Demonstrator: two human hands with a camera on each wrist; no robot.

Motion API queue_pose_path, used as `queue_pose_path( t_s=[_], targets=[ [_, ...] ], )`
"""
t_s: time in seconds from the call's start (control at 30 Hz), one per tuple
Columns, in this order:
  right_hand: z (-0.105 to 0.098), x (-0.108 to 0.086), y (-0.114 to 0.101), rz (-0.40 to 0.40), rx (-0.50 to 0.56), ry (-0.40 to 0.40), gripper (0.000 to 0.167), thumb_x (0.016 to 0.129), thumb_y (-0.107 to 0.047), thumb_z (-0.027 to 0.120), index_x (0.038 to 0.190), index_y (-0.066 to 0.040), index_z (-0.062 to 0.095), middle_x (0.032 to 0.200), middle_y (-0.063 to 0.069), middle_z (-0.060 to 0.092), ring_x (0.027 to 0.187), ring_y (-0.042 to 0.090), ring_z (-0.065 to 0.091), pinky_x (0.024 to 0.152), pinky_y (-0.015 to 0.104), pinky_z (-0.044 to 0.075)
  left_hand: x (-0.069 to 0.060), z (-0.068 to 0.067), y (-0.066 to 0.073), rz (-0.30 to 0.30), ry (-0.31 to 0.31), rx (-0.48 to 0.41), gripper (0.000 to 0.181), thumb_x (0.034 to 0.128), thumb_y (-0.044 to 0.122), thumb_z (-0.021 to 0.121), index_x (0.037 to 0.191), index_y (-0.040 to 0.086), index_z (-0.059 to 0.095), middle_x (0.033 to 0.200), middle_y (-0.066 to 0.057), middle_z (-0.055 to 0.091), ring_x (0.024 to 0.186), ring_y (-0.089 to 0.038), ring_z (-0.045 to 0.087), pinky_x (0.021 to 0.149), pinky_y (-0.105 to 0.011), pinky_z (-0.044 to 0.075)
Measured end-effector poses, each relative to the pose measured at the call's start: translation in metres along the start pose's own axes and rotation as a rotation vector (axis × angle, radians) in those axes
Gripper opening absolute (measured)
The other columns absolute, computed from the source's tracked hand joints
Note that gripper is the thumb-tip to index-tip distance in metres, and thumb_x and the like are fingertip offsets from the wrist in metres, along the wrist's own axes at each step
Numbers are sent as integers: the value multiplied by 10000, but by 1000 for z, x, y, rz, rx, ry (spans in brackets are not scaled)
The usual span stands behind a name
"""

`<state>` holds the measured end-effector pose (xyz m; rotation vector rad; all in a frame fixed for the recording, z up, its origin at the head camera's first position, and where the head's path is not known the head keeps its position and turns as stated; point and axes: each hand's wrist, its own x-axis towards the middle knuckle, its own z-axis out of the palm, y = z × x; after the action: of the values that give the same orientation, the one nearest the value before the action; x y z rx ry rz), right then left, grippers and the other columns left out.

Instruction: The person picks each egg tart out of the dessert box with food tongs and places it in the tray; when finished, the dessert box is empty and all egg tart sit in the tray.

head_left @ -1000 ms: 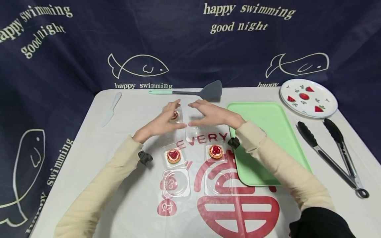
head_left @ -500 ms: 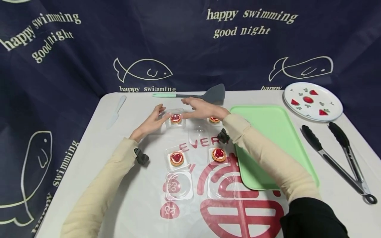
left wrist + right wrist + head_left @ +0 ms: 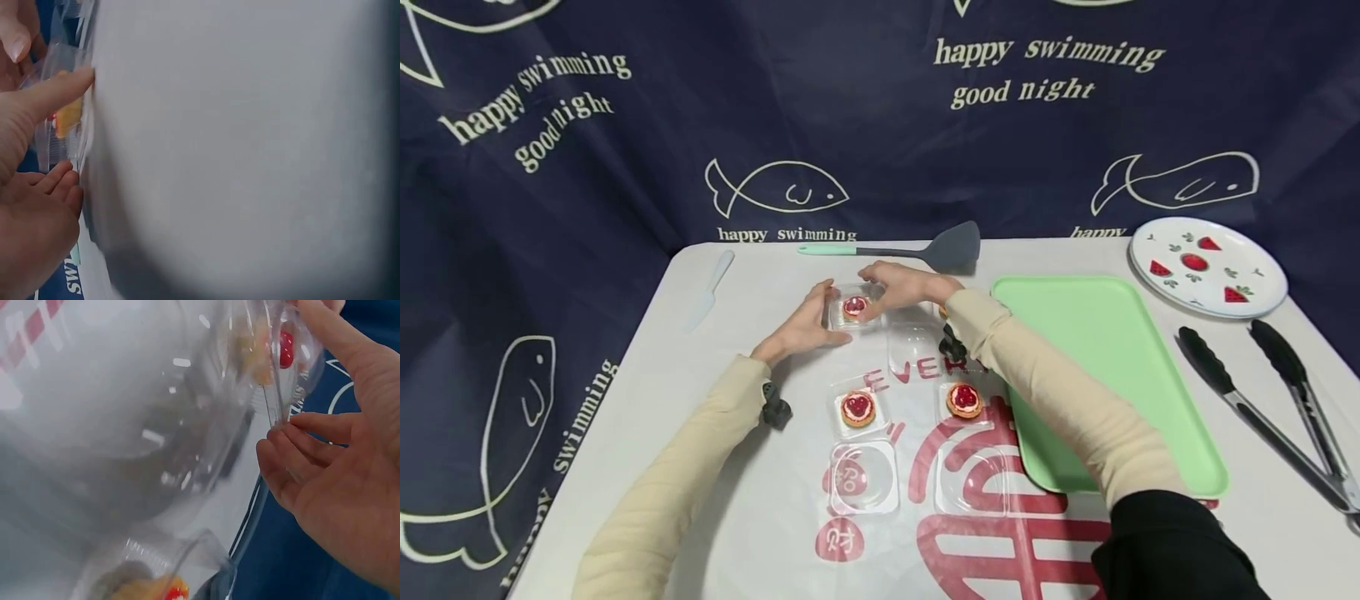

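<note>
At the back of the table, a clear lidded container (image 3: 839, 320) holds a small red-topped tart (image 3: 854, 307). My left hand (image 3: 803, 328) grips its left side, thumb at the front and fingers toward the back; the left wrist view shows the tart (image 3: 70, 119) between thumb and fingers. From the right, my right hand (image 3: 901, 287) grips the same container, its thumb beside the tart. In the right wrist view the fingertips of my right hand (image 3: 350, 456) touch the clear plastic edge. The hands partly cover the container.
Nearer me are tarts (image 3: 858, 408) (image 3: 964, 401) in clear containers, with empty clear containers in front. Another tart is partly hidden by my right wrist. Around them lie a green tray (image 3: 1097, 375), tongs (image 3: 1262, 425), plates (image 3: 1210, 267), a spatula (image 3: 953, 248) and a pale knife (image 3: 711, 287).
My hands have come down onto the back-left container; the right hand has moved left, uncovering part of the tart behind it. The view has shifted slightly.
</note>
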<state>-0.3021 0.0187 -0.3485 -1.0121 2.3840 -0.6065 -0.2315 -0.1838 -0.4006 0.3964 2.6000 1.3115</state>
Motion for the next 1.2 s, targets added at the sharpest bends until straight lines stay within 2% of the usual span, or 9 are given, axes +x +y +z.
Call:
queue_pose_path(
  t_s=[0.17, 0.3, 0.47, 0.7, 0.93, 1.2],
  targets=[
    [6, 5, 2, -9, -62, -12, 794, 781, -294, 816, 1383, 80, 458, 1292, 221, 500, 1190, 304, 491, 1057, 375, 401, 4, 9, -3, 39, 14, 62, 977, 782, 68, 752, 1488, -124, 104, 1410, -292, 388, 1369, -398, 318, 1191, -466, 201],
    [6, 7, 3, 14, -74, -13, 756, 746, -289, 846, 1333, 58, 517, 1242, 196, 519, 1131, 284, 506, 1017, 359, 421, 7, 12, -4, 25, 5, 101, 970, 795, 113, 748, 1501, -90, 114, 1408, -258, 407, 1364, -377, 322, 1179, -507, 207],
    [4, 10, 5, 18, -47, 6, 710, 711, -252, 868, 1264, 58, 549, 1229, 193, 548, 1130, 287, 515, 1019, 356, 422, 11, 12, -4, 19, 5, 162, 956, 797, 157, 741, 1507, -57, 139, 1409, -225, 431, 1362, -365, 326, 1154, -560, 211],
    [3, 11, 7, 16, -47, 27, 713, 683, -258, 890, 1226, 43, 539, 1203, 176, 529, 1106, 263, 487, 1009, 349, 413, 14, 9, 0, -8, -21, 201, 948, 807, 184, 732, 1511, -42, 138, 1431, -224, 414, 1366, -361, 323, 1154, -555, 206],
    [2, 10, 3, -17, -98, 74, 713, 663, -269, 902, 1204, 42, 558, 1162, 166, 540, 1066, 263, 497, 978, 356, 430, 16, 5, 2, -1, -30, 226, 960, 807, 203, 735, 1508, -55, 132, 1449, -247, 403, 1372, -387, 317, 1156, -568, 199],
    [4, 10, 0, -66, -170, 131, 702, 678, -299, 895, 1210, 30, 577, 1215, 169, 539, 1120, 299, 520, 1003, 372, 441, 16, -1, 1, -8, -41, 245, 976, 806, 203, 744, 1511, -48, 117, 1452, -253, 393, 1375, -398, 307, 1153, -577, 203]
  ],
)
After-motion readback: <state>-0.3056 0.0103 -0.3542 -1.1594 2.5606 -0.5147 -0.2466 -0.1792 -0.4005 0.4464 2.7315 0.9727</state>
